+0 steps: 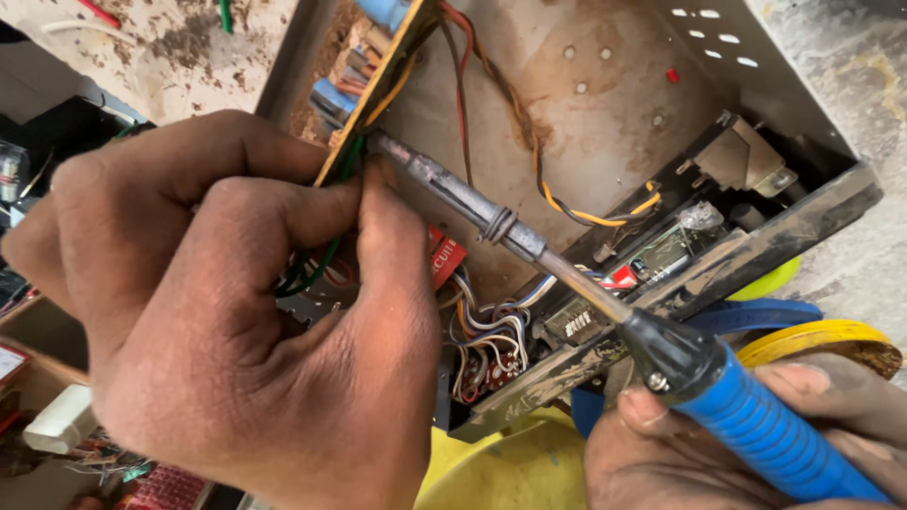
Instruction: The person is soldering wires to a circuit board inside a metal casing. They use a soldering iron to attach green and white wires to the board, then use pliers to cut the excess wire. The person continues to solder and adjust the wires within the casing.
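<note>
My left hand (217, 321) fills the 9 o'clock half of the view, its thumb and forefinger pressed together on a green wire (326, 255) at the lower edge of a circuit board (378, 85), which stands tilted on its edge inside an open metal chassis (605, 123). My right hand (756, 444), at 5 o'clock, is closed around the blue handle of a soldering iron (529, 246); the shaft runs up toward 11 o'clock, and its tip (378, 144) touches, or lies just beside, the board edge where the wire meets it, right above my left thumb. I cannot tell whether solder is flowing there.

Step in hand, as I judge it: heating the joint of the green wire at the board edge while the wire is held steady. The next move calls for a still tip, a firm pinch kept clear of the hot shaft, and care for the neighbouring insulation.

Outward from the hands: brown, red and orange wires (529, 161) cross the chassis floor toward 3 o'clock; a bundle of coloured leads (482, 331) gathers at 6 o'clock behind the dusty front panel (756, 250). Below the chassis lie a yellow tub (501, 463) and a blue-and-yellow ring (803, 326).
</note>
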A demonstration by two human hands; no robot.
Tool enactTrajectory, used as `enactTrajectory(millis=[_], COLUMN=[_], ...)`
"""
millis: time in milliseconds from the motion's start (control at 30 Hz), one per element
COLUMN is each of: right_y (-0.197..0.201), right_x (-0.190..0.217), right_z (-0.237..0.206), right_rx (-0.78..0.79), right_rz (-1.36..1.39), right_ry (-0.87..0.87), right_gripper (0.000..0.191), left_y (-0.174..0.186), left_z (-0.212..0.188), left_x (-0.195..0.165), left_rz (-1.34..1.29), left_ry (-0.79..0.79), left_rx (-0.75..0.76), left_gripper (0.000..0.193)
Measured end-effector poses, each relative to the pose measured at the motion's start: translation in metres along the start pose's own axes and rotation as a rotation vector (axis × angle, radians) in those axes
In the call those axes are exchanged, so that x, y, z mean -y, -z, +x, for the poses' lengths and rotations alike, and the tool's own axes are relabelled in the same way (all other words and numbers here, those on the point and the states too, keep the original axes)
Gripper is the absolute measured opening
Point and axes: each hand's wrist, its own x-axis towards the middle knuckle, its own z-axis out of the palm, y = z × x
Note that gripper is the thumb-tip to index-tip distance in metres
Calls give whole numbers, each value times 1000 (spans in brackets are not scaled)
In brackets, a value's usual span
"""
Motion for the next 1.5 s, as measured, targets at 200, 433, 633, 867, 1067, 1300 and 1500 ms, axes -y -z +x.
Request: enactTrajectory(millis=[200,433,633,867,1067,1300,1500], right_y=[-1,0,0,2,4,2,1], right_x=[-1,-1,-3,-2,-1,2,4], right_z=[-2,-1,0,-1,0,2,9], right_rx=[-4,6,14,18,20,2,-45], right_rz=[1,2,4,5,4,-1,14], right_ry=[-8,-15,-16,-25,-32,-24,-8], right_gripper=[39,39,39,39,39,40,40], left_y=[-10,-11,-6,-9,-11,-12,-15], left_z=[-4,-5,-2,-6,-5,-6,-6], left_x=[-4,-5,-2,1,-6,-3,-4], left_rz=[-7,5,-6,-9,-12,-12,-12], left_ry=[27,36,11,4,3,-15,-17], left_rx=[-69,-80,-43,-56,-67,-69,-79], left_gripper=[14,13,12,12,13,13,14])
